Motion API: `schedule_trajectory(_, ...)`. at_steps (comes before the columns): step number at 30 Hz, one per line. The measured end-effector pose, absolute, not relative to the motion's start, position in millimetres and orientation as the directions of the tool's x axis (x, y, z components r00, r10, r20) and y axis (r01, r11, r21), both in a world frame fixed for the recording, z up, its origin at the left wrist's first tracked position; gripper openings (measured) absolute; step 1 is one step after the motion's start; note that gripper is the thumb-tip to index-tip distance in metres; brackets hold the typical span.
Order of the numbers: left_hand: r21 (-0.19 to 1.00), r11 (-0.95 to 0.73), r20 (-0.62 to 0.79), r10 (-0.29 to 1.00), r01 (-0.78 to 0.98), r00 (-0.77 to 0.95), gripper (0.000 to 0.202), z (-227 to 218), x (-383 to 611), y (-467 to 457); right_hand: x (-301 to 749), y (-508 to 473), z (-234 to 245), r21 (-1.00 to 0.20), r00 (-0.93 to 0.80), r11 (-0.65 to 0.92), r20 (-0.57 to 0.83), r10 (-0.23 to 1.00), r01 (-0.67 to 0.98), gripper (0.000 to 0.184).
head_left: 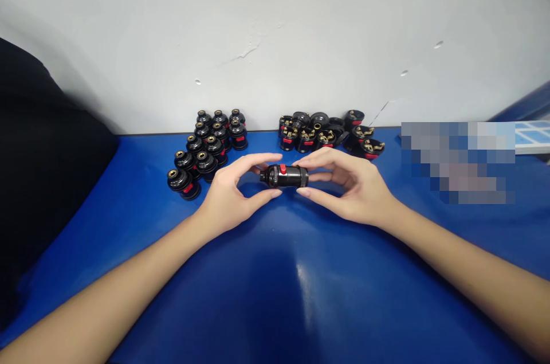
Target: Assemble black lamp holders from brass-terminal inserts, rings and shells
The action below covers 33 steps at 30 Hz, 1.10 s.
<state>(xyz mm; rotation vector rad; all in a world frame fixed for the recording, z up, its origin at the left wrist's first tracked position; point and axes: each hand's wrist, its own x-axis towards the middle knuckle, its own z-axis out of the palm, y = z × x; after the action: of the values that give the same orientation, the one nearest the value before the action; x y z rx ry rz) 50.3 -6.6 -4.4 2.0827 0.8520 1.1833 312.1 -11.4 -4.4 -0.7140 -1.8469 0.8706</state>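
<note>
A black lamp socket (287, 176) with a red switch lies sideways between my two hands, its narrow capped end to the left. My right hand (350, 183) grips its ringed right end, thumb at the lower edge and fingertips at the top and behind. Around the capped end curves my left hand (234, 186); its thumb and index finger are spread, with a small gap to the socket. Whether its other fingers touch the cap from behind is hidden.
Several capped lamp sockets (207, 164) stand in rows at the back left of the blue table (240, 289). Behind my right hand are uncapped socket bodies (307, 139) with brass contacts and loose black parts. A white wall (258, 20) borders the table; a blurred patch covers the right.
</note>
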Motion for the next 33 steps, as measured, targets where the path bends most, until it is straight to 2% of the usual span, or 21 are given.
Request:
schedule_trajectory(2, 0.742, -0.613, 0.494, 0.774, 0.273, 0.395, 0.064, -4.4, 50.1, -6.7, 311.0, -11.6, -3.7, -0.814, -0.381, 0.573, 0.501, 0.777, 0.097, 0.03)
schedule_trajectory(3, 0.733, -0.602, 0.478, 0.787, 0.315, 0.39, 0.058, -4.4, 49.7, -6.4, 310.9, -11.6, -3.6, -0.812, -0.382, 0.576, 0.503, 0.775, 0.099, 0.03)
schedule_trajectory(5, 0.701, -0.577, 0.44, 0.812, 0.419, 0.383, 0.032, -4.1, 47.7, -4.6, 311.7, -11.2, -4.0, -0.8, -0.392, 0.589, 0.508, 0.767, 0.114, 0.032)
schedule_trajectory(8, 0.684, -0.583, 0.43, 0.808, 0.439, 0.404, 0.022, -3.9, 43.7, -1.0, 314.4, -9.6, -5.8, -0.779, -0.409, 0.613, 0.519, 0.751, 0.137, 0.034)
schedule_trajectory(9, 0.693, -0.593, 0.432, 0.796, 0.409, 0.424, 0.03, -4.1, 42.6, -0.1, 315.3, -9.0, -6.3, -0.777, -0.409, 0.614, 0.521, 0.749, 0.135, 0.033)
schedule_trajectory(11, 0.714, -0.601, 0.428, 0.781, 0.36, 0.454, 0.063, -4.7, 41.6, 0.4, 316.5, -8.1, -6.7, -0.779, -0.403, 0.614, 0.525, 0.75, 0.127, 0.032)
schedule_trajectory(12, 0.72, -0.592, 0.415, 0.785, 0.361, 0.46, 0.072, -5.0, 41.8, 0.2, 316.7, -7.9, -6.5, -0.778, -0.403, 0.616, 0.527, 0.748, 0.126, 0.032)
schedule_trajectory(13, 0.722, -0.58, 0.397, 0.794, 0.378, 0.461, 0.07, -5.2, 42.3, -0.4, 316.8, -7.8, -6.2, -0.773, -0.408, 0.621, 0.53, 0.743, 0.128, 0.031)
schedule_trajectory(16, 0.697, -0.564, 0.371, 0.812, 0.443, 0.45, 0.031, -4.3, 44.4, -2.7, 316.3, -8.0, -4.8, -0.73, -0.45, 0.666, 0.548, 0.705, 0.153, 0.03)
schedule_trajectory(18, 0.668, -0.602, 0.407, 0.788, 0.438, 0.462, 0.022, -3.0, 44.9, -3.8, 316.0, -8.0, -4.6, -0.7, -0.471, 0.694, 0.561, 0.68, 0.169, 0.029)
schedule_trajectory(19, 0.652, -0.628, 0.434, 0.769, 0.425, 0.47, 0.026, -2.5, 44.8, -4.2, 315.9, -7.9, -4.7, -0.69, -0.473, 0.702, 0.566, 0.675, 0.176, 0.029)
schedule_trajectory(22, 0.626, -0.656, 0.471, 0.749, 0.422, 0.466, 0.058, -2.3, 44.2, -5.3, 316.0, -8.1, -5.6, -0.679, -0.47, 0.709, 0.572, 0.672, 0.188, 0.03)
schedule_trajectory(23, 0.628, -0.64, 0.455, 0.763, 0.443, 0.459, 0.057, -2.4, 44.2, -5.6, 316.1, -8.2, -5.8, -0.677, -0.468, 0.711, 0.574, 0.672, 0.191, 0.03)
schedule_trajectory(26, 0.641, -0.591, 0.391, 0.8, 0.49, 0.454, 0.031, -1.9, 44.6, -5.5, 316.8, -8.5, -5.9, -0.646, -0.481, 0.733, 0.584, 0.654, 0.211, 0.03)
schedule_trajectory(28, 0.637, -0.622, 0.427, 0.776, 0.455, 0.464, 0.024, -0.6, 45.0, -4.8, 317.2, -8.4, -5.6, -0.633, -0.486, 0.743, 0.59, 0.645, 0.217, 0.031)
schedule_trajectory(31, 0.627, -0.673, 0.512, 0.735, 0.393, 0.444, 0.044, 0.6, 45.4, -4.5, 317.4, -8.2, -5.1, -0.644, -0.477, 0.736, 0.59, 0.651, 0.209, 0.032)
schedule_trajectory(33, 0.643, -0.646, 0.482, 0.759, 0.412, 0.437, 0.051, -0.3, 45.5, -5.1, 317.3, -8.4, -4.9, -0.636, -0.471, 0.742, 0.599, 0.648, 0.213, 0.031)
